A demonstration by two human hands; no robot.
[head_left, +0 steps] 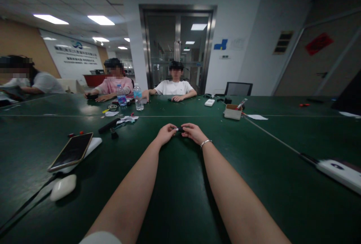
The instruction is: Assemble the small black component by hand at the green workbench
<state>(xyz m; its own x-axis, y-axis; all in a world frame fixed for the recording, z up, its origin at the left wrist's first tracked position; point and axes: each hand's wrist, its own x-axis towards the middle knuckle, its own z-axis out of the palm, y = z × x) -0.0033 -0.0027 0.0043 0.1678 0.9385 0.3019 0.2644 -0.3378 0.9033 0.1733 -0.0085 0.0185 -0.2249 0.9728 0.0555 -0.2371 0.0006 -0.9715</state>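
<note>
Both my hands meet over the green table (180,184), straight ahead of me. Between them is a small black piece with a silver end (179,129), too small to name its kind. The fingertips of my left hand (166,134) pinch it at the silver end. My right hand (194,133), with a silver bangle (206,143) at the wrist, closes on the black end. Fingers cover part of the piece. To the left of my hands lie a black stick-like thing (109,125) and a small black cap-like piece (114,134).
A phone (72,152) rests on a white object at left, near a white rounded case (64,187). Two water bottles (138,97) stand farther back. A small box (232,112) and a white power strip (338,172) with its cable are at right. Several people sit across.
</note>
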